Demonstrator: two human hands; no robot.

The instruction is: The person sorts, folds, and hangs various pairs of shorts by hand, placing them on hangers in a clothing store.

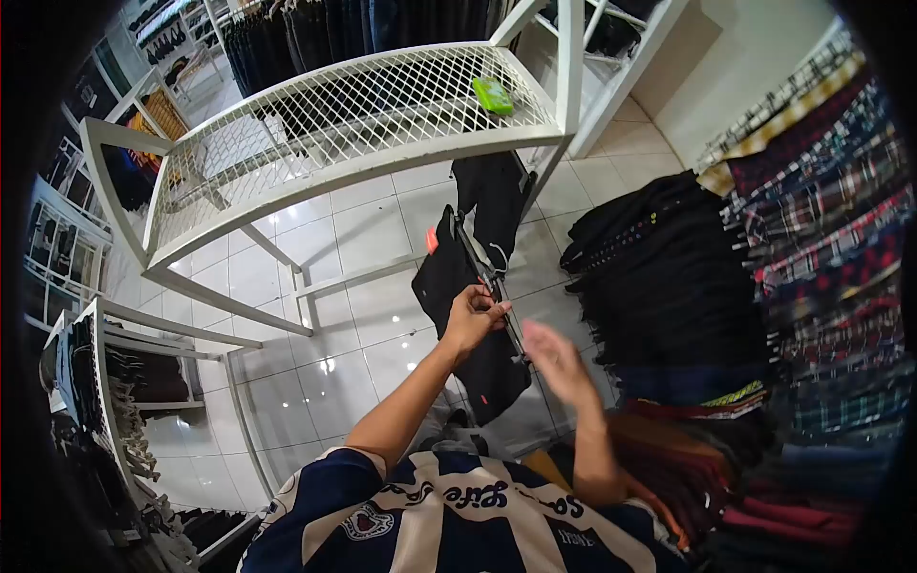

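My left hand [473, 317] is closed around the middle of a dark clip hanger [513, 334]. A black garment [492, 382], which looks like shorts or trousers, hangs below the hanger and has a small red tag near its lower edge. Close to the hanger's near end is my right hand [562, 363], blurred by motion, with its fingers stretched out. I see nothing held in it. Beyond my left hand, another black garment [492, 196] with a pale cord hangs beneath the white rack's corner. An orange-red patch [432, 240] shows beside the black cloth.
A white metal rack [334, 191] with a mesh top stands ahead, carrying a bright green packet [493, 95]. Black garments [669, 286] and plaid clothes [831, 286] hang densely at my right. A lower white rack [172, 329] with clothes stands at left, above the tiled floor [315, 401].
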